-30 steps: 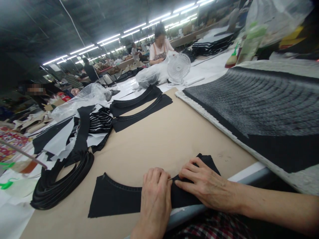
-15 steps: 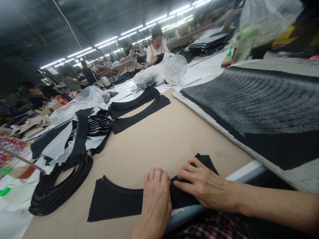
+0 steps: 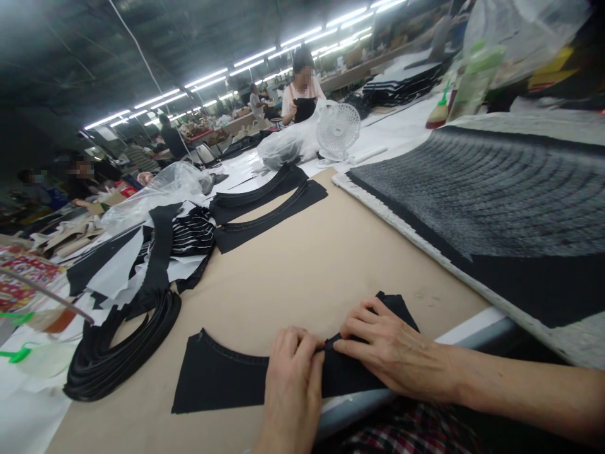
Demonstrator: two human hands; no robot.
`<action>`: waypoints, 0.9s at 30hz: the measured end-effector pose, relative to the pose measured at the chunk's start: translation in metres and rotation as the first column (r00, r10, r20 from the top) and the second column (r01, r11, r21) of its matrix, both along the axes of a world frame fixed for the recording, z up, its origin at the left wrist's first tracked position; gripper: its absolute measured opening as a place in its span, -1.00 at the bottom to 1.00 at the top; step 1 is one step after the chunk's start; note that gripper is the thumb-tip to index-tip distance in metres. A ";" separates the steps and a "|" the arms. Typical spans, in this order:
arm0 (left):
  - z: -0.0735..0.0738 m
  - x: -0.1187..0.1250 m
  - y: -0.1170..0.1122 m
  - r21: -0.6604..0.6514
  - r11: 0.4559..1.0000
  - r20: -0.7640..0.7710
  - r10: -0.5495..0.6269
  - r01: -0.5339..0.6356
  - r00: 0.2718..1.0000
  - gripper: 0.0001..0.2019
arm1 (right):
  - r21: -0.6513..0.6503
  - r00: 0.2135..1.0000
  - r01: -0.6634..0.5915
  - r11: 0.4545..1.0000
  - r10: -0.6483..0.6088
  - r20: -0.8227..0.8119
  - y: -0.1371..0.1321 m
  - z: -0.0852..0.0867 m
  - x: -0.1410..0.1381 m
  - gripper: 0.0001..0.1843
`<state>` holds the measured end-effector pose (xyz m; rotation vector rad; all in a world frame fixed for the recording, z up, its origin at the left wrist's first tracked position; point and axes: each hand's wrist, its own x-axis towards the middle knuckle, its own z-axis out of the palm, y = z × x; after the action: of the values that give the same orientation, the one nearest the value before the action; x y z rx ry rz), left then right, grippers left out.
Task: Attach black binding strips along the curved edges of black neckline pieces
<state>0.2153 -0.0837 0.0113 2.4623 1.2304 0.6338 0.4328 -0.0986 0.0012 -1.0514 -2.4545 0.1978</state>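
Note:
A curved black fabric piece (image 3: 222, 378) lies flat at the near edge of the tan table (image 3: 302, 265). My left hand (image 3: 290, 384) rests on its middle with the fingers curled, pinching the piece's upper edge. My right hand (image 3: 390, 353) lies on the right part of the same piece, fingers pressed down on the cloth and fingertips meeting those of my left hand. The right end of the piece (image 3: 401, 306) shows beyond my right hand.
A pile of curved black strips (image 3: 118, 347) lies at the left, more black pieces (image 3: 265, 208) and striped cloth (image 3: 189, 233) farther back. A tall stack of dark cut fabric (image 3: 496, 189) fills the right. A small white fan (image 3: 338, 129), plastic bags and other people stand behind.
My left fingers have curled from flat into a pinch on the fabric's upper edge. My right hand has hardly moved. The view shifted slightly.

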 end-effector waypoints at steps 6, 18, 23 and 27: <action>-0.031 0.003 -0.026 0.328 0.944 -0.051 -0.021 0.036 0.998 -0.63 | -0.108 0.996 0.053 0.993 -0.060 -0.059 0.000 0.005 0.000 -0.81; -0.042 0.005 -0.033 0.350 0.937 0.015 0.009 -0.014 1.000 -0.61 | 0.010 0.993 0.025 1.000 -0.026 0.118 0.020 0.014 -0.011 -0.79; -0.045 0.006 -0.033 0.362 0.932 0.049 0.023 -0.039 0.999 -0.61 | -0.164 0.996 0.036 0.986 -0.022 0.088 0.025 0.025 -0.014 -0.78; -0.049 0.006 -0.035 0.380 0.923 0.070 0.030 -0.055 0.997 -0.63 | -0.255 0.996 0.001 0.967 0.020 0.082 0.029 0.028 -0.017 -0.86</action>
<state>0.2215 -0.1183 -0.0374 2.7031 1.2350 1.0437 0.4160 -0.0701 0.0292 -1.1752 -2.5592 0.4942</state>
